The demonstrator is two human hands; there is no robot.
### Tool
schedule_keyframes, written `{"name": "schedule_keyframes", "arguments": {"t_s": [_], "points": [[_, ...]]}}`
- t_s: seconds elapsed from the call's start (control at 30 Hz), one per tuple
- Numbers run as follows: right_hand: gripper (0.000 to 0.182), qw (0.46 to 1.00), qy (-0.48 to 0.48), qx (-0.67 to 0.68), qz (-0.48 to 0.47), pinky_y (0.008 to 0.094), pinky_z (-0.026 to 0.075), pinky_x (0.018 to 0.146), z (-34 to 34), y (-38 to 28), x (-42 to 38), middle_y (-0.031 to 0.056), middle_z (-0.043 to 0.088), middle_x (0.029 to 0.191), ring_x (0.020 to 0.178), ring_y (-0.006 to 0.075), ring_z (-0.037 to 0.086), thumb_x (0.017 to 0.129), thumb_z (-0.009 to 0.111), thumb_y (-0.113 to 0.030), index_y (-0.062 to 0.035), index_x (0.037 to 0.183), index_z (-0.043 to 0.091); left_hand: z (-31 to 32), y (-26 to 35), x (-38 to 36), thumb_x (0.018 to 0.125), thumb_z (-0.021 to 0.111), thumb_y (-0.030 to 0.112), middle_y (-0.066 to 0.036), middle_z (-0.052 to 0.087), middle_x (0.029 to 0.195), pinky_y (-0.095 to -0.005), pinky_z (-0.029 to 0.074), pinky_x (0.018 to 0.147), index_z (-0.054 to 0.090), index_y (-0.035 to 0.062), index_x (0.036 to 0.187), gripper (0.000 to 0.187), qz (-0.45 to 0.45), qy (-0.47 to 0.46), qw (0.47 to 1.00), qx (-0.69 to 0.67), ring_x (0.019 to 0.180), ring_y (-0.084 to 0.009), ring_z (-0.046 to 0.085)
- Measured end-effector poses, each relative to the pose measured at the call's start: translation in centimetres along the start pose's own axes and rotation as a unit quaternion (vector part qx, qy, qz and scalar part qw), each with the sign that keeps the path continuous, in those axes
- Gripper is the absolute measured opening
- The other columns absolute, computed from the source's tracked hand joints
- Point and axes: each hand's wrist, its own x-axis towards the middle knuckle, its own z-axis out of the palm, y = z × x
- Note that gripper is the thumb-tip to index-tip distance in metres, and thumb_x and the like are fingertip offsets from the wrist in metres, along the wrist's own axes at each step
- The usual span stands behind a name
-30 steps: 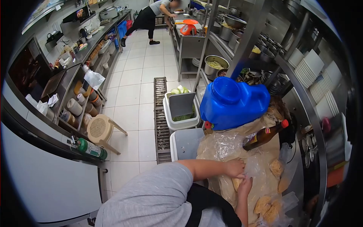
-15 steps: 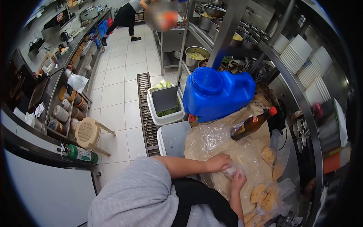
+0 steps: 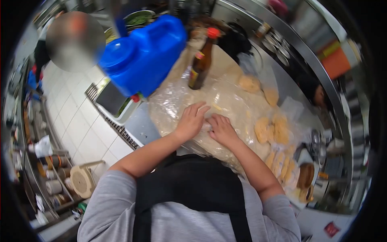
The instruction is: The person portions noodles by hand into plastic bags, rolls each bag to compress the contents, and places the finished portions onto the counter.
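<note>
Both hands meet over a plastic-covered tan surface (image 3: 246,115). A small, clear plastic bag (image 3: 207,126) is between them, mostly covered by fingers. My left hand (image 3: 191,122) holds its left side, fingers bent toward the right. From the other side, my right hand (image 3: 221,128) has its fingers curled onto the bag. What is inside the bag cannot be made out. Just beyond the hands stands a brown glass bottle (image 3: 201,64) with a red cap. To the right lie filled clear bags (image 3: 272,129) of yellowish-orange food.
A large blue jug (image 3: 145,56) stands at the far left of the worktop. Below it on the floor is a white bin (image 3: 127,113). Metal shelving (image 3: 306,44) borders the right side. Another person (image 3: 42,50) is at the upper left; a beige stool (image 3: 82,181) stands lower left.
My view has swung right, so the worktop now sits centrally and both forearms show. The hands stay together at the small plastic bag, the left with its fingers more extended.
</note>
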Motion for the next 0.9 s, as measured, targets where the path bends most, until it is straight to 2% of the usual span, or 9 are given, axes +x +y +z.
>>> {"name": "schedule_keyframes", "arguments": {"t_s": [0.07,0.13,0.27,0.33,0.37,0.47,0.57,0.7,0.9], "points": [[0.059,0.999,0.028,-0.007,-0.013,0.0459,0.04,0.101,0.8,0.9,-0.9,0.0123,0.053,0.125,0.12,0.0322,0.051,0.075,0.076,-0.02,-0.0131,0.128,0.053,0.2,0.2,0.1,0.08,0.075,0.011,-0.016,0.062,0.109,-0.0442,0.051,0.089,0.053,0.0042,0.127,0.053,0.12,-0.066,0.99,-0.017,0.102,-0.0401,0.062],[0.059,1.0,0.015,0.012,0.009,0.0456,0.042,0.1,0.3,1.0,-1.6,0.013,0.053,0.125,0.119,0.033,0.052,0.074,0.076,-0.015,-0.0127,0.128,0.052,0.6,0.1,-0.1,0.077,0.079,0.015,-0.016,0.062,0.111,-0.045,0.051,0.09,0.054,0.0046,0.127,0.056,0.017,-0.249,0.962,-0.11,0.103,-0.0423,0.061],[0.064,0.992,0.063,0.078,0.077,0.0442,0.047,0.096,-0.5,0.7,-5.6,0.0137,0.052,0.123,0.117,0.0347,0.053,0.072,0.076,-0.007,-0.0115,0.131,0.05,2.0,1.4,1.3,0.079,0.08,0.015,-0.012,0.065,0.108,-0.0414,0.053,0.087,0.053,0.0024,0.127,0.056,0.05,-0.323,0.94,-0.098,0.097,-0.0315,0.065],[0.064,0.975,0.103,0.138,0.142,0.0437,0.048,0.095,-2.7,-0.4,-8.7,0.0166,0.051,0.124,0.117,0.0381,0.052,0.074,0.074,-0.006,-0.0101,0.133,0.048,3.7,3.5,2.3,0.085,0.078,0.013,-0.01,0.067,0.109,-0.0343,0.053,0.084,0.052,0.0024,0.129,0.052,-0.212,-0.34,0.827,-0.393,0.095,-0.0198,0.067],[0.063,0.951,0.194,0.139,0.196,0.0435,0.047,0.097,-3.6,-0.9,-10.5,0.0182,0.051,0.124,0.118,0.0387,0.052,0.075,0.072,-0.005,-0.0082,0.133,0.047,5.0,4.7,2.9,0.09,0.074,0.011,-0.009,0.067,0.111,-0.029,0.052,0.085,0.049,0.003,0.133,0.05,-0.248,-0.358,0.787,-0.437,0.096,-0.0128,0.064],[0.058,0.887,0.316,0.092,0.324,0.043,0.042,0.104,-8.6,-2.3,-16.3,0.0221,0.05,0.126,0.122,0.0394,0.05,0.081,0.066,-0.003,-0.0016,0.135,0.043,7.8,10.5,4.7,0.092,0.072,0.013,-0.009,0.067,0.11,-0.029,0.051,0.086,0.047,0.0041,0.137,0.052,-0.25,-0.426,0.681,-0.54,0.096,-0.0135,0.064],[0.054,0.815,0.381,0.027,0.435,0.0434,0.041,0.105,-11.9,0.2,-23.6,0.0221,0.05,0.127,0.122,0.0394,0.05,0.086,0.062,-0.003,-0.0008,0.136,0.041,9.8,15.4,5.1,0.094,0.068,0.014,-0.008,0.067,0.11,-0.0284,0.05,0.086,0.043,0.0043,0.141,0.054,-0.18,-0.472,0.665,-0.55,0.096,-0.0128,0.064],[0.052,0.782,0.243,-0.036,0.573,0.0466,0.048,0.097,-13.2,3.9,-29.8,0.0224,0.049,0.133,0.117,0.0425,0.055,0.088,0.061,-0.007,-0.0083,0.137,0.043,13.6,15.0,2.6,0.097,0.059,0.005,-0.007,0.066,0.11,-0.0288,0.049,0.092,0.043,0.0052,0.142,0.048,-0.2,-0.524,0.684,-0.466,0.099,-0.0127,0.062],[0.054,0.759,-0.009,-0.122,0.64,0.0499,0.053,0.086,-17.1,3.6,-27.8,0.0188,0.051,0.136,0.105,0.0382,0.064,0.09,0.064,-0.025,-0.013,0.139,0.046,10.7,10.9,0.1,0.097,0.06,0.008,-0.003,0.063,0.1,-0.0266,0.05,0.081,0.053,0.0065,0.134,0.038,-0.28,-0.382,0.757,-0.45,0.088,-0.0103,0.06]]}}
